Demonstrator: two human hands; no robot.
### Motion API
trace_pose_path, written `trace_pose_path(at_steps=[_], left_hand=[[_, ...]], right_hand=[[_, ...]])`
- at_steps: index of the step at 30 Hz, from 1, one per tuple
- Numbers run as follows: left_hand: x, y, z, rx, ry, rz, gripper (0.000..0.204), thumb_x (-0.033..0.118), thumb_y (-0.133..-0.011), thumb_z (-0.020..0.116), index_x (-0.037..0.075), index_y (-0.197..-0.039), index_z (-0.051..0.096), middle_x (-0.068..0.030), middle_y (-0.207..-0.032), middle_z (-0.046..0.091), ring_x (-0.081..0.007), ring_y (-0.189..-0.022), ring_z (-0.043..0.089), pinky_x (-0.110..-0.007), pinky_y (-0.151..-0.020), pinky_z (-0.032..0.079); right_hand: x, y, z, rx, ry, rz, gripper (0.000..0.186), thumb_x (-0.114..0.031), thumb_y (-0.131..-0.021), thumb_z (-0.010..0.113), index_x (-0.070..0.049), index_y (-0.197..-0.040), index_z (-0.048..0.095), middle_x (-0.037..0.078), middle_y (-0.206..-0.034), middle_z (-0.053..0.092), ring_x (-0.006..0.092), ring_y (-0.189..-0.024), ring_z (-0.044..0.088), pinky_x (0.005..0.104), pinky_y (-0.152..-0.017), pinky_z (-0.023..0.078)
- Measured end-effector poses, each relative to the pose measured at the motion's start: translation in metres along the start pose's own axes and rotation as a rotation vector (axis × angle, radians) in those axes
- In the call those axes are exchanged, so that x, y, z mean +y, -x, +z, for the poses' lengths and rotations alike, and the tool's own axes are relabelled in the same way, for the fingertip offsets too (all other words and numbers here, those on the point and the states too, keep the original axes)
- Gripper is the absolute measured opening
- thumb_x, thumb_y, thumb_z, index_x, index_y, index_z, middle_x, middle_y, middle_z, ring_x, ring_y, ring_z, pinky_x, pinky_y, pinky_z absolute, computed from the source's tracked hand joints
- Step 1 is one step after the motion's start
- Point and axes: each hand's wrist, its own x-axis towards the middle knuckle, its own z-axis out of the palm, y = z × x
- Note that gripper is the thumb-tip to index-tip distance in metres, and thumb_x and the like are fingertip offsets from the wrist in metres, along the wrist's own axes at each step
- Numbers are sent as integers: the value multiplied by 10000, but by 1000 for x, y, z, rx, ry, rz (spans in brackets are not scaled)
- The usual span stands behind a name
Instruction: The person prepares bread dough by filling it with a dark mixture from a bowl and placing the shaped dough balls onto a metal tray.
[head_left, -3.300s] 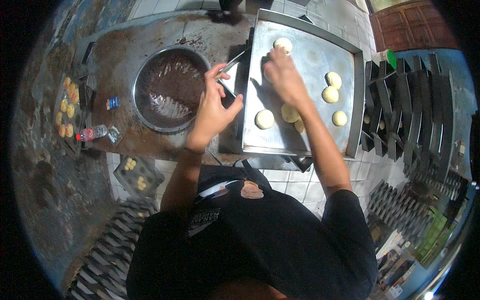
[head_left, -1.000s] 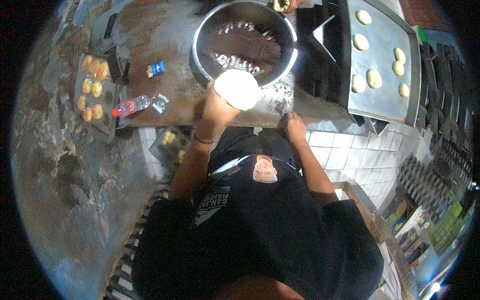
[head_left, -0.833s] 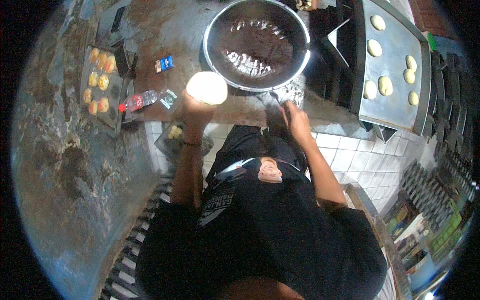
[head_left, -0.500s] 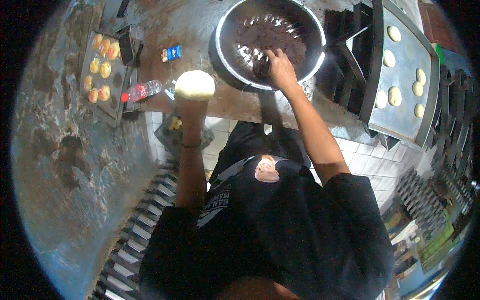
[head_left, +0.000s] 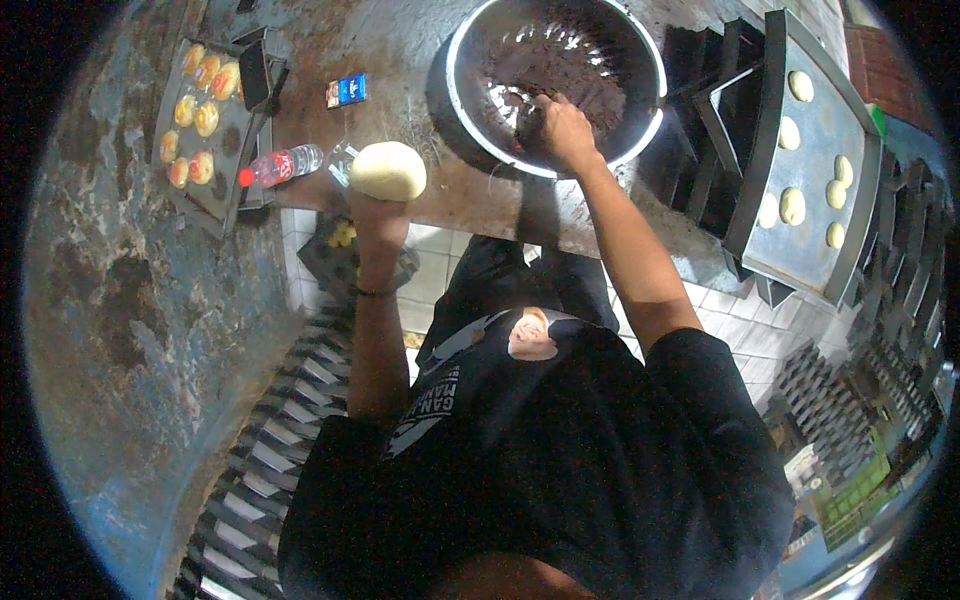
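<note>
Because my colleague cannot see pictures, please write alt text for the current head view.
A person's left hand supports a piece of pale dough while the right hand is in a metal bowl of dark brown mixture. A silvery tray of dough balls is at right, a bottle and a grey tray of buns at left.

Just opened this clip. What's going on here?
A person's left hand bears a flattened round of pale dough, which hides the fingers. The right hand is inside a metal bowl, fingers at the dark brown mixture. Further right, a metal tray carries several smaller dough pieces.
</note>
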Motion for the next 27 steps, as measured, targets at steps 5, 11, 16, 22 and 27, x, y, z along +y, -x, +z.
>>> trace_pose_path(at_steps=[5,11,16,22,27], left_hand=[[48,-2,9,-163,-289,167,532,46,-832,829,8,-1314,609,-138,-1246,703,-257,-1150,675,-401,-992,540],[76,-13,33,-211,-430,186,333,196,-811,887,8,-1055,760,-152,-984,790,-266,-928,769,-375,-806,588],[119,-14,64,-310,-237,216,372,207,-765,924,15,-1039,759,-133,-948,794,-215,-872,772,-353,-780,589],[159,-15,83,-379,-165,362,309,143,-760,904,14,-993,749,-119,-939,789,-204,-862,765,-353,-780,589],[143,-21,92,-470,-205,385,242,140,-817,856,11,-1001,766,-114,-946,791,-176,-875,754,-332,-799,581]], right_hand=[[35,-6,9,-332,-258,-26,395,-63,-944,518,-89,-1285,716,187,-1105,748,317,-1048,721,410,-948,551],[-13,29,-94,-714,-889,-41,322,-106,-996,598,-58,-1287,727,11,-1049,729,129,-1015,642,292,-944,506],[-78,102,-160,-184,-847,-426,314,-53,-1006,597,-87,-1295,715,85,-1061,733,211,-1036,685,332,-972,517],[-107,154,-164,305,-265,-529,784,96,-751,637,-194,-1478,605,155,-1178,606,356,-1090,600,446,-985,507],[-93,188,-142,339,-359,-397,822,109,-728,636,-180,-1496,586,158,-1197,599,351,-1088,599,437,-950,523]])
